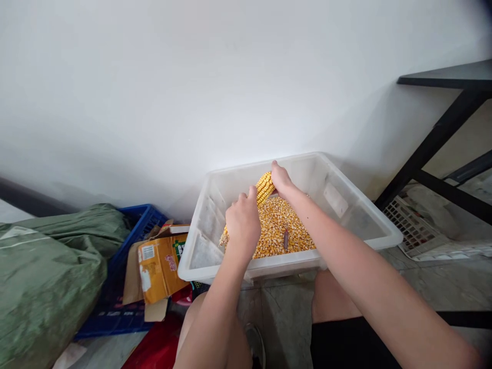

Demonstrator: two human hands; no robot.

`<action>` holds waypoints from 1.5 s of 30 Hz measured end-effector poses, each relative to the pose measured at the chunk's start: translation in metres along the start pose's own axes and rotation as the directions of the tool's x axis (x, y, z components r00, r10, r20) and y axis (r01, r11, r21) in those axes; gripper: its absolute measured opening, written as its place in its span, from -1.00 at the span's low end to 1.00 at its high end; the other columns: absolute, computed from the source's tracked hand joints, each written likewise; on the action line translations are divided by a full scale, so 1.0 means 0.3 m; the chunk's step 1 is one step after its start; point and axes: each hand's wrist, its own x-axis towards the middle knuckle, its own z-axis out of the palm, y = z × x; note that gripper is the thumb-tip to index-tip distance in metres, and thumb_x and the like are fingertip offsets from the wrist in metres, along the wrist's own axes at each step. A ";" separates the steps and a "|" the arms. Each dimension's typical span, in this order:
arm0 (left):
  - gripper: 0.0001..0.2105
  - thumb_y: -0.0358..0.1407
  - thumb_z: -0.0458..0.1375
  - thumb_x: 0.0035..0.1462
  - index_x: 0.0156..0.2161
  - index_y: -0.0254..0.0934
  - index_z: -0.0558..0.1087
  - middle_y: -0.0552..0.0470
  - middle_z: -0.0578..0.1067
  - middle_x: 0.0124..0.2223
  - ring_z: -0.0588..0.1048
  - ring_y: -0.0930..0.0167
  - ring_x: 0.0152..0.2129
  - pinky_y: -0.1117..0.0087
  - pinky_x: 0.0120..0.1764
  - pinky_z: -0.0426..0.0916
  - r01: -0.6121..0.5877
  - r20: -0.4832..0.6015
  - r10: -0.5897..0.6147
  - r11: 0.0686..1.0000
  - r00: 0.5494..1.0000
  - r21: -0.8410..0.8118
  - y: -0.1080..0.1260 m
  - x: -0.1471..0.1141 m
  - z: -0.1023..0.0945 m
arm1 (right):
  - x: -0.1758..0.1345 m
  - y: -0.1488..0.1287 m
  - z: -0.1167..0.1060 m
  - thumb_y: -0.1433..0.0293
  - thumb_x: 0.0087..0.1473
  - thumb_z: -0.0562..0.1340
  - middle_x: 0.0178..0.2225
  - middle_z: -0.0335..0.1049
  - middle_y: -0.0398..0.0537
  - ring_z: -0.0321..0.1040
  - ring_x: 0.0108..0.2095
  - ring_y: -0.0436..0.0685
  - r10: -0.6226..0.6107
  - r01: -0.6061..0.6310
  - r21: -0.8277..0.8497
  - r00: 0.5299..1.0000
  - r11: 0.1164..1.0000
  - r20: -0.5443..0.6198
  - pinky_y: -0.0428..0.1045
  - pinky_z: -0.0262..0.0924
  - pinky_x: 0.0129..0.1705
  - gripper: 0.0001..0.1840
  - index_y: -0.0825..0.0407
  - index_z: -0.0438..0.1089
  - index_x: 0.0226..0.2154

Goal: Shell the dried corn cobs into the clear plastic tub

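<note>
A yellow corn cob (264,188), still covered in rows of kernels, is held slanted over a white translucent plastic tub (361,241). My right hand (281,179) is closed round its upper end, thumb on top. Close against the lower part of the cob, my left hand (244,220) is closed too, its fingers mostly hidden behind its back. A bit of pale yellow corn (223,238) shows past its left side; whether it belongs to the same cob I cannot tell. Loose corn kernels (284,220) cover the tub's floor. A small dark stick-like object (286,239) lies on them.
A white wall (230,82) rises behind the tub. To the left are a blue crate (115,307), a torn orange carton (163,266) and a green sack (49,277). At the right stand a black-framed table (434,138) and a white basket (411,225).
</note>
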 end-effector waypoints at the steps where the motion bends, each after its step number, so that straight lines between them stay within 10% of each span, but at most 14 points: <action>1: -0.64 -0.54 -0.03 0.19 0.07 -0.22 0.20 -0.06 0.49 -0.19 0.56 0.27 -0.32 0.34 -0.33 0.39 -0.003 0.001 0.003 1.000 1.000 -0.007 -0.004 0.000 0.001 | -0.001 0.001 -0.001 0.04 0.26 -0.04 -0.44 0.35 -0.01 0.41 -0.51 0.20 -0.011 0.011 0.000 1.000 1.000 0.016 0.20 0.42 -0.45 -0.60 0.00 0.25 -0.23; 10: -0.66 -0.53 -0.01 0.11 -0.01 -0.19 0.20 -0.05 0.51 -0.20 0.58 0.22 -0.32 0.30 -0.33 0.41 0.022 0.065 -0.019 0.998 0.998 -0.051 -0.022 0.009 0.023 | -0.025 0.015 -0.006 0.21 0.23 0.00 -0.58 0.30 -0.08 0.34 -0.56 0.19 0.065 -0.064 -0.013 0.980 0.998 0.189 0.18 0.41 -0.43 -0.74 0.00 0.29 -0.29; 17: -0.62 -0.51 0.00 0.10 0.03 -0.18 0.19 -0.09 0.51 -0.25 0.58 0.18 -0.31 0.26 -0.31 0.42 0.096 0.099 -0.087 0.991 0.991 -0.091 -0.025 0.019 0.034 | -0.031 -0.027 -0.051 0.03 0.27 -0.14 -0.57 0.34 0.00 0.39 -0.51 0.21 0.274 -0.324 0.051 0.866 0.945 0.419 0.17 0.42 -0.42 -0.51 0.02 0.27 -0.33; 35: -0.58 -0.46 0.07 0.04 0.03 -0.18 0.17 -0.09 0.52 -0.22 0.57 0.19 -0.30 0.28 -0.30 0.40 0.162 0.083 -0.149 0.969 0.985 -0.188 -0.042 0.016 0.038 | -0.031 -0.031 -0.108 0.29 0.14 0.30 -0.35 0.50 0.05 0.46 -0.34 0.14 -0.117 0.016 0.154 0.728 0.988 0.675 0.13 0.47 -0.13 -0.83 0.08 0.46 -0.34; 45: -0.55 -0.45 0.10 0.04 0.05 -0.16 0.16 -0.08 0.52 -0.21 0.57 0.20 -0.30 0.28 -0.29 0.40 0.136 0.098 -0.118 0.970 0.988 -0.202 -0.044 0.017 0.038 | -0.045 -0.043 -0.129 0.37 0.12 0.25 -0.39 0.54 0.11 0.51 -0.34 0.20 -0.121 0.026 0.153 0.745 0.988 0.656 0.18 0.49 -0.18 -0.86 0.12 0.48 -0.33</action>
